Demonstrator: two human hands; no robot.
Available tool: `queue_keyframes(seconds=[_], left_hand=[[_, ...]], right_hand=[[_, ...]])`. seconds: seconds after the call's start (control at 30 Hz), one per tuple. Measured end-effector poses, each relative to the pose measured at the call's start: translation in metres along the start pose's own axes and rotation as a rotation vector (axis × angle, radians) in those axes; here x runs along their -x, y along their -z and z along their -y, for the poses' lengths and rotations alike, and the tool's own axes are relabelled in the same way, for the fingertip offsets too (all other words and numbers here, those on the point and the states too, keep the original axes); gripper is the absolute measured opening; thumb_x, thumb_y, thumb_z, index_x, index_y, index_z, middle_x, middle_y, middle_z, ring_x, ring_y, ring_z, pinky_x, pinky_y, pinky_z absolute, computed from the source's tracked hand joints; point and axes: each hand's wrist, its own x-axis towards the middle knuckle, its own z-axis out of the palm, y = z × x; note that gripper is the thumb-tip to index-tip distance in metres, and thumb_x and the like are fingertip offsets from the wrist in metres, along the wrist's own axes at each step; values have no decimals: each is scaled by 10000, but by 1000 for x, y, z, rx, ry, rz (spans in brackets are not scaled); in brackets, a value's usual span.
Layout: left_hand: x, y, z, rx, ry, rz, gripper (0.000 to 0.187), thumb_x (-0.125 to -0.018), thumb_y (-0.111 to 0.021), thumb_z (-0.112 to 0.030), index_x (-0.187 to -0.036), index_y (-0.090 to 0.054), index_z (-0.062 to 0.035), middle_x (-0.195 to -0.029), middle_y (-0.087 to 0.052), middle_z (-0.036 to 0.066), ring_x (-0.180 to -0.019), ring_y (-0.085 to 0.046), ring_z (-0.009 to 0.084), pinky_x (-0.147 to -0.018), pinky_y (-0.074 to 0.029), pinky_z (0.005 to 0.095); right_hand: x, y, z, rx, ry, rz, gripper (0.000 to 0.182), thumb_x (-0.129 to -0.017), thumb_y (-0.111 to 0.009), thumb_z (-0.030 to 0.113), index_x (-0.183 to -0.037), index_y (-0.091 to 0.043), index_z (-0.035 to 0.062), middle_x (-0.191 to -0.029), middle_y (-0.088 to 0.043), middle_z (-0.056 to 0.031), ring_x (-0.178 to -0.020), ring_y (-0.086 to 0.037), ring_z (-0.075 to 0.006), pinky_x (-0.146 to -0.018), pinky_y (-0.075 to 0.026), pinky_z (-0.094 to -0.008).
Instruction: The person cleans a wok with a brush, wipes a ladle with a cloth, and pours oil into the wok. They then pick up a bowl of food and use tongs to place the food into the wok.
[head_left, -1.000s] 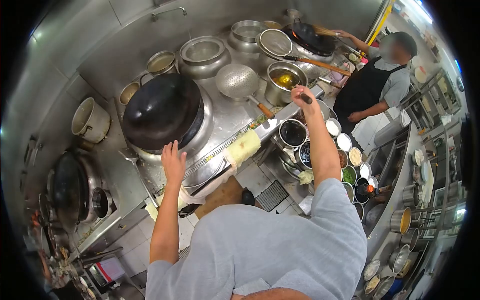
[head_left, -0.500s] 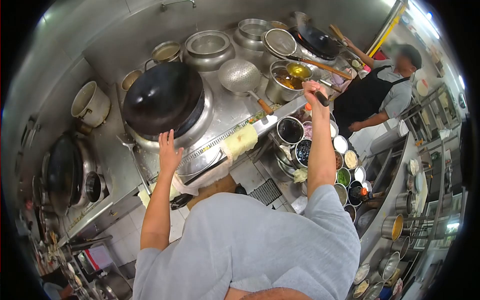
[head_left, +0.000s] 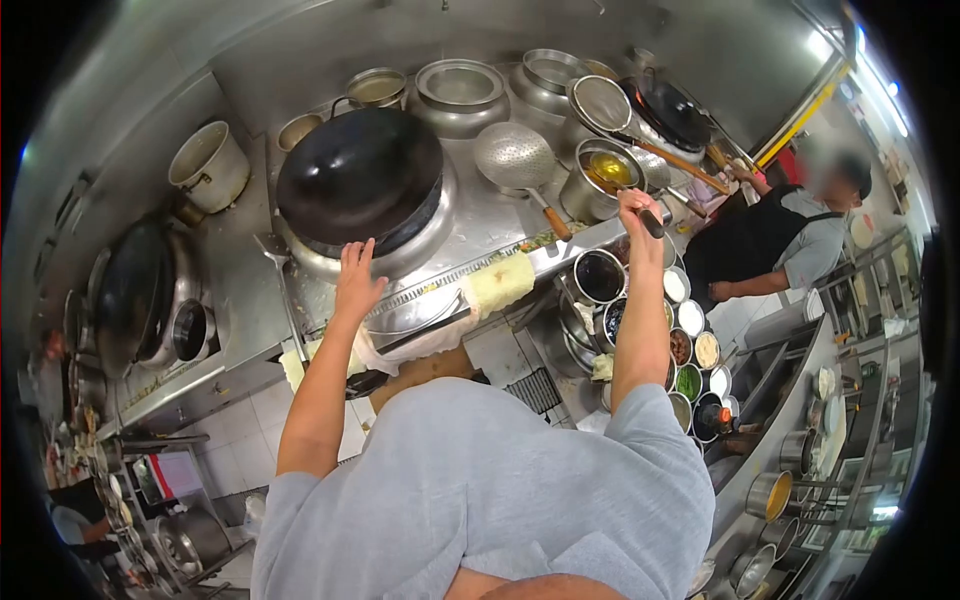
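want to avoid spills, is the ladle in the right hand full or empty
Not empty: the ladle holds yellow liquid, visible in its bowl at the pot. Whether it's brim-full, I cannot tell.

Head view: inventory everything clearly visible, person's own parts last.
large wok: one, black, centre left
left wok: one, black, far left
back wok: one, black, back right
perforated strainer: one, silver, right of large wok
mesh strainer: one, silver, back right
metal pot: one, silver, right of perforated strainer
ladle: one, dark-handled, bowl at metal pot's mouth
back pots: several, silver, along back
deep pot: one, silver, back left
spatula: one, silver, left counter
ingredient tubs: many, mixed, right side
co-worker: one, black apron, right
left hand: one, bare, near large wok
right hand: one, bare, around ladle handle
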Motion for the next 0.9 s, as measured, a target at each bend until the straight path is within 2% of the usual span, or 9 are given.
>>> queue_keyframes(seconds=[0.13,0.33,0.5,0.63,0.67,0.73,0.8,0.87,0.9], left_hand=[[0,-4,2,0,15,-15,818,-725,-758,-147,-1438,-365,-68,-1422,-377,217,-1366,-286,408,-1128,-289,449],[0,-6,2,-7,43,-18,810,-722,-761,-159,-1428,-377,-63,-1426,-379,213,-1372,-280,398,-1123,-303,441],[-2,-1,-3,-27,11,-40,776,-707,-766,-175,-1393,-419,-67,-1366,-425,192,-1333,-334,380,-1062,-389,442],[0,5,-14,-42,47,-24,753,-715,-760,-194,-1382,-432,-69,-1344,-437,155,-1316,-360,350,-1003,-451,447],[-1,5,-14,-57,67,-15,752,-719,-758,-196,-1384,-430,-72,-1349,-434,149,-1318,-359,348,-997,-456,449],[-4,-3,-10,-78,93,5,749,-726,-752,-201,-1389,-427,-78,-1360,-429,137,-1323,-356,342,-985,-467,453],[-6,-1,-9,-70,78,17,743,-739,-741,-198,-1400,-421,-86,-1374,-424,139,-1329,-355,342,-993,-464,450],[-4,6,-12,-59,52,28,740,-743,-736,-195,-1404,-418,-88,-1381,-422,139,-1333,-355,340,-1000,-461,449],[-2,13,-17,-31,88,72,744,-767,-723,-206,-1423,-394,-78,-1409,-401,157,-1362,-317,352,-1064,-401,432]], right_hand=[[-1,-22,-17,119,-50,25,359,-969,-358,30,-1231,-209,-165,-588,-408,-5,-443,-456,-116,-449,-395,-237],[8,-97,-99,236,-169,92,213,-934,-440,27,-1000,-384,-168,-616,-412,12,-445,-428,-71,-452,-367,-197],[4,-122,-186,154,-361,152,259,-956,-431,54,-1108,-344,-137,-615,-407,9,-446,-442,-54,-422,-388,-199],[1,-105,-263,63,-517,147,300,-948,-433,48,-1142,-326,-153,-595,-404,25,-448,-450,-55,-417,-396,-201],[-11,-86,-277,-25,-562,125,432,-959,-417,54,-1302,-223,-124,-728,-442,-54,-442,-466,-110,-392,-405,-234],[-12,-61,-318,-140,-620,56,437,-967,-423,61,-1293,-219,-146,-704,-437,-43,-438,-460,-112,-389,-401,-234],[-20,-32,-347,-55,-709,74,277,-946,-479,56,-1095,-362,-146,-637,-450,-10,-454,-459,-78,-449,-410,-216],[-29,-4,-369,39,-814,48,231,-941,-487,52,-1052,-398,-131,-644,-456,-8,-458,-455,-74,-451,-391,-207],[-30,5,-378,139,-822,12,206,-939,-491,52,-1030,-415,-117,-642,-456,-5,-461,-454,-73,-454,-384,-209]])
